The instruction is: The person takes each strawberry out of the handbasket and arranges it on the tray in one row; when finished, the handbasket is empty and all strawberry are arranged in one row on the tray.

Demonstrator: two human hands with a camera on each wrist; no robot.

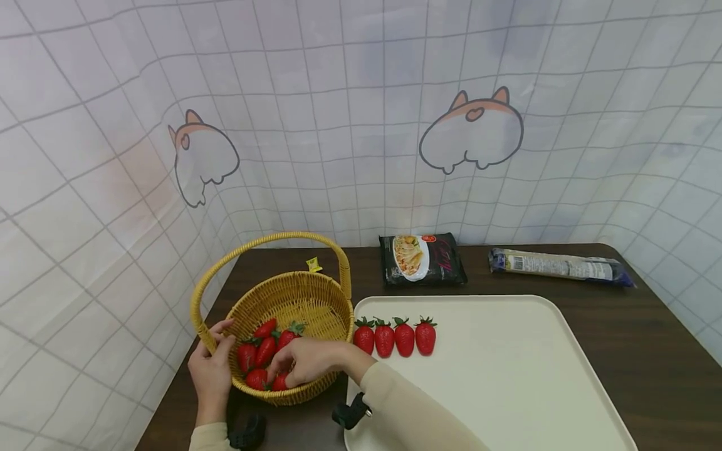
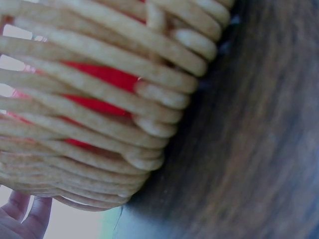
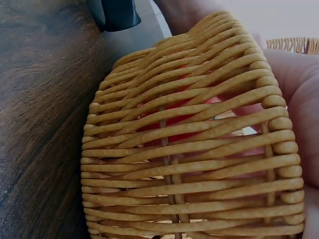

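A yellow wicker basket [image 1: 321, 307] with a tall arched handle stands at the left of the table, several strawberries [image 1: 265, 352] inside it. My left hand [image 1: 210, 376] grips its left rim by the foot of the handle; in the left wrist view some fingertips [image 2: 37, 214] show below the weave. Reaching over the near right rim, my right hand [image 1: 316, 358] has thumb and fingers about a strawberry [image 1: 279, 381] at the basket's near side. The right wrist view is mostly basket weave [image 3: 199, 149], with red behind it, so the grasp is partly hidden.
Right of the basket lies a large cream tray [image 1: 496, 376], with a row of several strawberries [image 1: 405, 338] at its upper left. Behind are a black food packet [image 1: 442, 260], a long wrapped package [image 1: 558, 265] and a small yellow wrapper [image 1: 313, 264]. A tiled-pattern curtain borders the table.
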